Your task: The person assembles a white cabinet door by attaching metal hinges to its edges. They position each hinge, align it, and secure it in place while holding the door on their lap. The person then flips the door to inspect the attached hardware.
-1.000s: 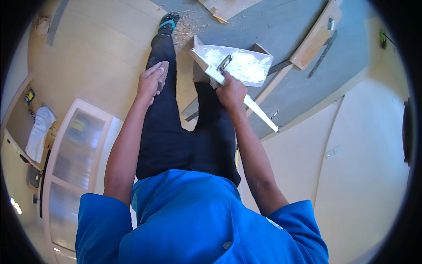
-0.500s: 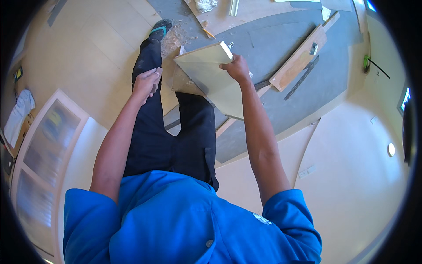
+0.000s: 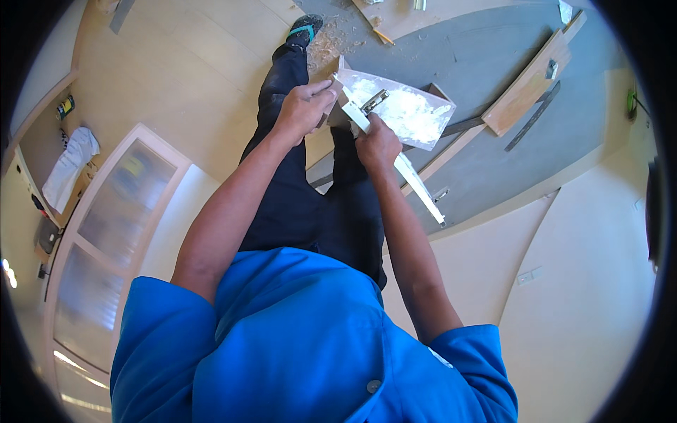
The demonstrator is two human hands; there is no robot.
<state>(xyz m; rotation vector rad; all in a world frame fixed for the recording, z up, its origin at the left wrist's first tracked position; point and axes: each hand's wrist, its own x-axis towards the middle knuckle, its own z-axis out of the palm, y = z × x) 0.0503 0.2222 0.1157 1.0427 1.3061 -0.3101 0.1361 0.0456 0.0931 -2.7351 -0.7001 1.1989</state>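
Observation:
My left hand (image 3: 305, 111) is closed around a flat brown block (image 3: 334, 93), which looks like a sanding block, at the upper end of a white cabinet door (image 3: 417, 182). The block appears to touch the door's edge there. My right hand (image 3: 379, 144) grips the door near its middle, by a metal hinge (image 3: 375, 101). The door stands nearly edge-on to me, slanting down to the right, with a second hinge (image 3: 441, 194) near its lower end. Just behind it is a wooden piece (image 3: 412, 113) smeared with white.
A wooden plank (image 3: 525, 88) lies on the grey floor covering (image 3: 472, 74) to the right, beside a dark strip (image 3: 534, 116). Wood shavings (image 3: 326, 44) are scattered by my foot (image 3: 305, 29). A frosted-panel door (image 3: 127, 204) stands at left, and a pencil (image 3: 383, 37) lies far off.
My right hand has turned the white door from face-up to edge-on, bringing its hinges into sight. My left hand has moved from over my leg up to the door's edge with the block.

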